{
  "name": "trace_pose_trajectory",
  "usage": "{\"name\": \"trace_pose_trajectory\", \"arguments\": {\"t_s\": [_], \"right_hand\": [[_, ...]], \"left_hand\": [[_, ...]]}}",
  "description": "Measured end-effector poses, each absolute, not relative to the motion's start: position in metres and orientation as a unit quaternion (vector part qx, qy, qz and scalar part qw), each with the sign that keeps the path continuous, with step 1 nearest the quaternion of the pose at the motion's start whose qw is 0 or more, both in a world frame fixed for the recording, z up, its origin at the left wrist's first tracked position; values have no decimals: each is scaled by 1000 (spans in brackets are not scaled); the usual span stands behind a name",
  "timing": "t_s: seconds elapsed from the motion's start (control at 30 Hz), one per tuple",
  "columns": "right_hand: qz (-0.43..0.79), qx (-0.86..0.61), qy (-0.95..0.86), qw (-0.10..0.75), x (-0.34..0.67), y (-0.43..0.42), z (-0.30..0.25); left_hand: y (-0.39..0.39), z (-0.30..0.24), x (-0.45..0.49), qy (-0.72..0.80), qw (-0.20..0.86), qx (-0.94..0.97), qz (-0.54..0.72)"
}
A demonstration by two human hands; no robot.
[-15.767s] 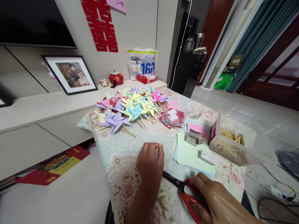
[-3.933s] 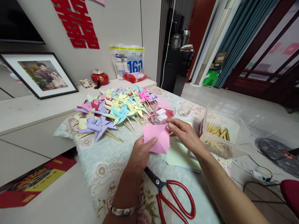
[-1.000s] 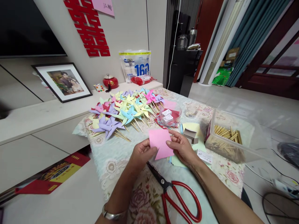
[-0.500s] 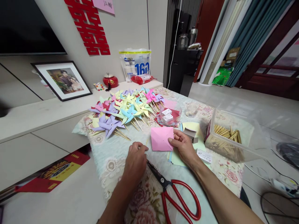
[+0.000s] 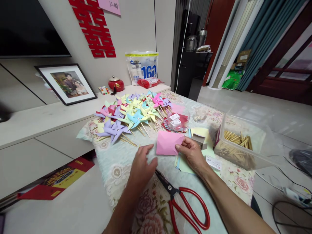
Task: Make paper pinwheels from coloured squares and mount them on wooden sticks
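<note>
A square of pink paper [image 5: 168, 143] with diagonal slits is pinched at its right edge by my right hand [image 5: 192, 154], thumb on top. My left hand [image 5: 143, 164] hovers just left of the paper, thumb and fingers apart and holding nothing. Red-handled scissors [image 5: 173, 191] lie on the flowered tablecloth [image 5: 117, 191] in front of me, the tip close to my left thumb. Beyond the hands is a pile of finished paper pinwheels [image 5: 135, 113] on wooden sticks. Pastel paper sheets [image 5: 185, 162] lie partly under my right hand.
At the right stands a clear plastic bin [image 5: 234, 146] of short wooden sticks. Small white boxes sit in a round clear bowl [image 5: 179, 121]; another small box [image 5: 214, 162] lies by my right wrist. A framed photo [image 5: 67, 83] and a red jar [image 5: 116, 85] stand on the cabinet behind.
My left hand's fingers have spread apart, the thumb moving out to the right. The pink paper has tilted and shifted slightly up in my right hand.
</note>
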State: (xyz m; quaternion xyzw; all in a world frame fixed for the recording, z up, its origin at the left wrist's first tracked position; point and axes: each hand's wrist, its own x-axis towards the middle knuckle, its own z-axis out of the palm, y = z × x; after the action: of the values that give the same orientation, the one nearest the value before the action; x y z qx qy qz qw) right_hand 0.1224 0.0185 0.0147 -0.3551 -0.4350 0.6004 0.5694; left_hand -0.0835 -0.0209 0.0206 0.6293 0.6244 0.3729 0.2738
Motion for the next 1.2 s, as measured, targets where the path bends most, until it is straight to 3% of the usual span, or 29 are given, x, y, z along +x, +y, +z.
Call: {"name": "trace_pose_trajectory", "arguments": {"t_s": [0.1, 0.17, 0.27, 0.43, 0.6, 0.8, 0.93, 1.07, 1.2], "right_hand": [[599, -355, -441, 567, 122, 18, 15], [593, -363, -455, 556, 122, 18, 14], [572, -373, -498, 535, 123, 18, 14], [471, -345, -611, 536, 124, 17, 14], [317, -364, -729, 485, 129, 19, 7], [218, -385, -809, 386, 136, 20, 6], [194, -422, -799, 382, 140, 20, 9], [235, -446, -759, 412, 140, 18, 15], [316, -449, -744, 381, 139, 12, 26]], "left_hand": [[-12, 20, -72, 526, 481, 540, 446], [-8, 19, -68, 481, 526, 517, 475], [-7, 18, -67, 482, 471, 559, 483], [-11, 18, -72, 457, 237, 692, 507], [-17, 13, -71, 507, 56, 758, 407], [-23, 3, -71, 560, 96, 773, 283], [-25, 4, -70, 579, 127, 760, 266], [-24, 8, -69, 590, 145, 749, 264], [-22, 9, -68, 593, 143, 746, 267]]}}
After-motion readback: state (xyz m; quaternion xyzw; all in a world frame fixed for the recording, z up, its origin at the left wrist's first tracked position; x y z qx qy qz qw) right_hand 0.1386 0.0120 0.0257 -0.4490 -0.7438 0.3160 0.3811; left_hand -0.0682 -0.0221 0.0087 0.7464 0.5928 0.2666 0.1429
